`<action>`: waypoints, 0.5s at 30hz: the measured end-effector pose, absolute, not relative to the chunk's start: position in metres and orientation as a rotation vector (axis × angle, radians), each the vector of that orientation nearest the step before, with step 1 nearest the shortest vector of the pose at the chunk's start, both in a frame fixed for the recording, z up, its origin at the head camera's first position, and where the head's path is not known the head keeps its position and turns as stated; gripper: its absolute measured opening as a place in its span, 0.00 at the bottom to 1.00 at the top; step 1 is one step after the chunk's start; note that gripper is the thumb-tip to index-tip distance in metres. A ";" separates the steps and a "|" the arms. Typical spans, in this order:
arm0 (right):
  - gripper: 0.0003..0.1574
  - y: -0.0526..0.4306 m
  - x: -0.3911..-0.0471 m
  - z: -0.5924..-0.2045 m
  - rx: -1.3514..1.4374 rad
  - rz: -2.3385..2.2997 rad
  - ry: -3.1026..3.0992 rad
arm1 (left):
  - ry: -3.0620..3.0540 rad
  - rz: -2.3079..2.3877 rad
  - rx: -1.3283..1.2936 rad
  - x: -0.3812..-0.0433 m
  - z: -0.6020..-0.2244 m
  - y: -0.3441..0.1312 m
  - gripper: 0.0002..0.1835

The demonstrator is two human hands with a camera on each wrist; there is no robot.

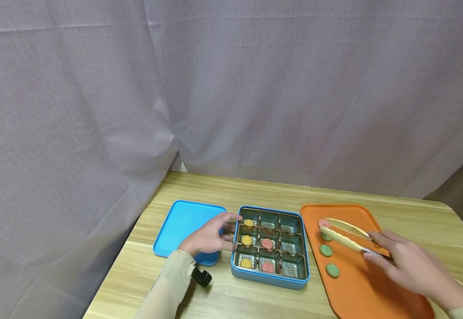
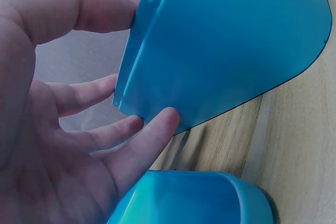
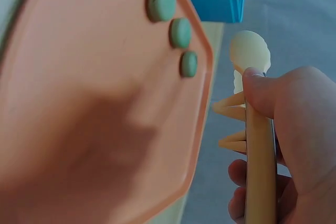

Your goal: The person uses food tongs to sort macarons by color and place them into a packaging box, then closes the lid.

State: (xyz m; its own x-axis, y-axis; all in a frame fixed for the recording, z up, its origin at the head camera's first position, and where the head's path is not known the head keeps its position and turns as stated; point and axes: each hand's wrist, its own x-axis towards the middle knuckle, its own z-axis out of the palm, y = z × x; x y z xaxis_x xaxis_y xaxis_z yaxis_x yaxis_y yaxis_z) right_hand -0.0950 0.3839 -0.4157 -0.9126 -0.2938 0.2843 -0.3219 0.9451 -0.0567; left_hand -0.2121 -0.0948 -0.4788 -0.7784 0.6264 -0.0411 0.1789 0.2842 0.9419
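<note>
In the head view, my left hand (image 1: 211,235) rests its spread fingers against the left wall of a blue box (image 1: 269,278) with a divided insert. Yellow cookies (image 1: 247,240) lie in its left column, and two pink cookies (image 1: 267,243) in the middle column's middle and near compartments. Over the orange tray (image 1: 371,288), my right hand (image 1: 410,261) grips cream-tipped tongs (image 1: 343,239). Between the tong tips is a round pink cookie (image 1: 324,223), hidden behind the tong head in the right wrist view. Three green cookies (image 3: 180,33) lie in a row on the tray.
A flat blue lid (image 1: 191,223) lies left of the box, partly beneath the left hand and forearm. The tray stands close to the box's right side. Grey cloth (image 1: 255,110) hangs behind the wooden table (image 1: 223,297). A black strap device (image 1: 201,277) sits on the left wrist.
</note>
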 end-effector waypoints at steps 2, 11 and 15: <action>0.37 0.377 -0.099 -0.413 0.473 0.155 -2.830 | 2.161 1.495 0.727 -0.212 -0.479 -0.095 0.41; 0.39 0.342 -0.117 -0.404 0.537 0.209 -2.848 | 2.183 1.482 0.727 -0.212 -0.478 -0.095 0.41; 0.40 0.326 -0.126 -0.402 0.598 0.239 -2.855 | 2.184 1.485 0.724 -0.211 -0.478 -0.095 0.41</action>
State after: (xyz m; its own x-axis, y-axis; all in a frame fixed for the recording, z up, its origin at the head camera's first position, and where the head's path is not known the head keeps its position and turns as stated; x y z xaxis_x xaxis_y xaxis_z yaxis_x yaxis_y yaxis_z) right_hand -0.1258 0.3260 -0.4018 -0.8945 -0.3768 0.2405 -0.4116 0.9042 -0.1141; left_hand -0.2113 -0.0947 -0.4779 -0.7857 0.6175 -0.0380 0.1916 0.3013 0.9341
